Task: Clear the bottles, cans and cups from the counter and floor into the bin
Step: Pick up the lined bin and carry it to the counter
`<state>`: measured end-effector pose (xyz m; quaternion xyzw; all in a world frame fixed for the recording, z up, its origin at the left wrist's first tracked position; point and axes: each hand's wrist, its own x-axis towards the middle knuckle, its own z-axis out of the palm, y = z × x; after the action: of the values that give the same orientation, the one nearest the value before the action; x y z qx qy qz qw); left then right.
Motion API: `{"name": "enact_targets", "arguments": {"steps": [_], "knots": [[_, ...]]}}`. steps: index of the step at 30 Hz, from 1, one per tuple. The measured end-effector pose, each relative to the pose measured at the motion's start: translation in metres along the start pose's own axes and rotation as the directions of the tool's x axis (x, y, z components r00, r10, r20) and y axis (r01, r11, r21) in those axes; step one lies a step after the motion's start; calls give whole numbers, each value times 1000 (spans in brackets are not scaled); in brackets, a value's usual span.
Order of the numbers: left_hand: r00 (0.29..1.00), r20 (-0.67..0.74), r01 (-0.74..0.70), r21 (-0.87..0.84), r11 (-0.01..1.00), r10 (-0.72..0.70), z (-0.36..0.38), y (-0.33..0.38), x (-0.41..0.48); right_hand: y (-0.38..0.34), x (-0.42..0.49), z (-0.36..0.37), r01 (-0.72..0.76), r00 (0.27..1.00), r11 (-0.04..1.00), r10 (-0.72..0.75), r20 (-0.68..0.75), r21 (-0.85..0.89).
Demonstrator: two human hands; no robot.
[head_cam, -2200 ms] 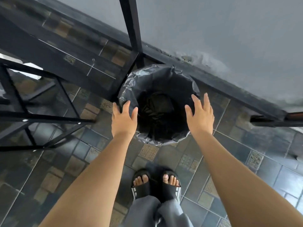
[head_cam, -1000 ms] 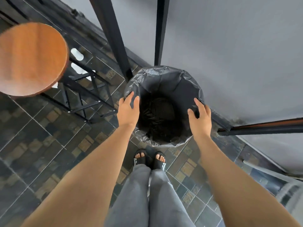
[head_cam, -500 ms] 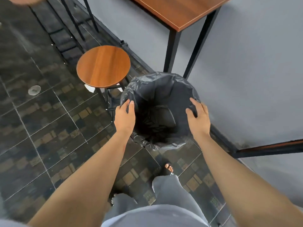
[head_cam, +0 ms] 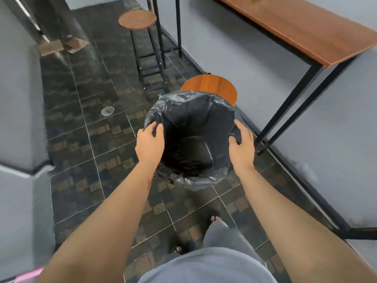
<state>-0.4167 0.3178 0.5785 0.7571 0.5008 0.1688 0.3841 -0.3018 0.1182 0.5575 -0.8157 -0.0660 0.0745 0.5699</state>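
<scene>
I hold a round bin lined with a black plastic bag off the floor in front of me. My left hand grips its left rim, thumb over the liner's edge. My right hand presses on the right rim. The bin's inside looks dark, with only crumpled liner visible. A small green thing peeks out just behind the bin's far left rim. A clear round item, perhaps a cup or lid, lies on the dark tiled floor to the left. At the far end of the wooden counter, some small items are barely visible.
A round wooden stool stands right behind the bin, and a second stool further back. The counter's black metal legs run along the grey wall on the right. A grey wall corner juts in on the left.
The bin has come up off the floor and away from the wall in both hands. The view has swung from the corner under the counter to the open aisle with stools.
</scene>
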Motion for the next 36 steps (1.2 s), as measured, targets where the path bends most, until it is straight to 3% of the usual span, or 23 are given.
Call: {"name": "enact_targets", "arguments": {"steps": [10,19,22,25,28,31,36], "knots": [[995,-103,-6,21,1000,8,-74,-24,134,-66,54,148,8,998,999,-10,61,34],[994,-44,-97,-36,995,95,-99,3,309,-132,171,264,-91,994,988,82,72,125],[991,-19,-133,-94,987,132,-96,20,360,-153,206,290,-98,995,989,96,18,114],[989,57,-118,-221,968,133,-88,31,414,-166,244,314,-120,992,986,124,-26,116],[961,236,-43,-393,919,146,-78,48,474,-175,282,333,-148,984,983,157,-82,113],[892,397,-55,-379,924,216,-60,69,538,-183,321,353,-186,966,976,202,-160,111],[817,499,-92,-383,919,290,-20,113,631,-203,365,381,-269,896,951,306,-322,153]]}}
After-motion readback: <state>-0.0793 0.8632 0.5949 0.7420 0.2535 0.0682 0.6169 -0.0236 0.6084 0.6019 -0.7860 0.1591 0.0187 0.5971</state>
